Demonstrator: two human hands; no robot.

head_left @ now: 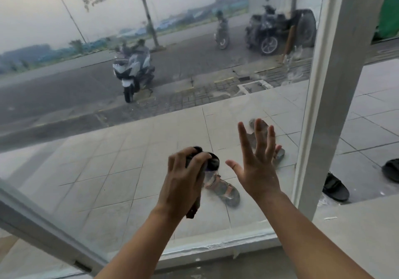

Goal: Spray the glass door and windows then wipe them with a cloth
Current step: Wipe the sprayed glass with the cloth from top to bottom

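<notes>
- We see the left grip (183, 177) clamped round a dark cloth (212, 161). Its fingers curl over the bunched top, and a loose end hangs out below the palm.
- The right grip (257, 170), just to the right of the left one, stands apart. Its fingers are straight and spread, the palm faces the glass, and it holds nothing.
- The window glass (108, 97) lies straight ahead of both grips, hazy and streaked. We cannot tell whether the cloth or the fingertips touch it.
- To the right of the right grip rises the white frame post (328, 88). The bottom frame (216, 245) runs below both wrists.
- Beyond the glass, between the two grips and a little lower, a sandal (224, 191) lies on the tiles. A white scooter (131, 71) stands far above the left grip.
- A black slide (335, 187) lies right of the post.
</notes>
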